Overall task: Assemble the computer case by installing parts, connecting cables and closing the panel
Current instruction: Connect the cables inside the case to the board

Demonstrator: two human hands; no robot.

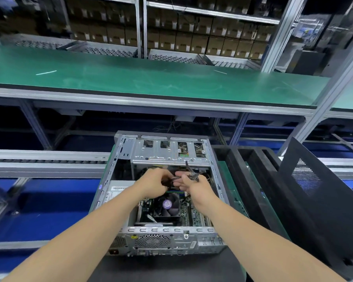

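Black cables (194, 176), ends hidden, gripped by curled fingers of left hand (154, 183) | right hand (192, 186) touches them, grip unclear | open computer case (167, 230) holds fan (167, 204)

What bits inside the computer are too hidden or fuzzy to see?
Head view:
- Ends of the black cables: covered by the left hand and right hand.
- Whether the right hand grips them: fingers blur together.
- Words on the power supply label: too small.
- The side panel: cut off by the right edge.
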